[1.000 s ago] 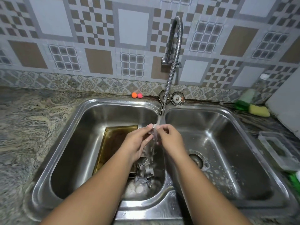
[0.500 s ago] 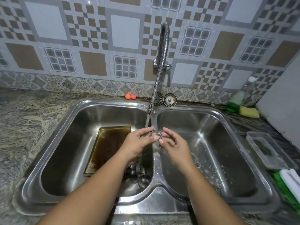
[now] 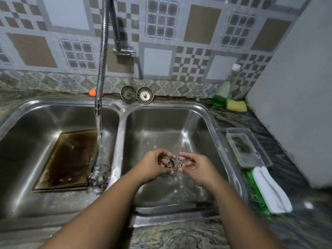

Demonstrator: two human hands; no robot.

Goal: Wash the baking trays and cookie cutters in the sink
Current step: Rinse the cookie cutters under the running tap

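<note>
Head view: hands (image 3: 152, 166) moved cutter (image 3: 173, 162) rightward from stream.

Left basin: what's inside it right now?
The left basin holds a brown baking tray lying flat, with a pile of metal cookie cutters at its near right corner under the running water. The drain isn't visible, and whatever lies under the tray is covered.
</note>
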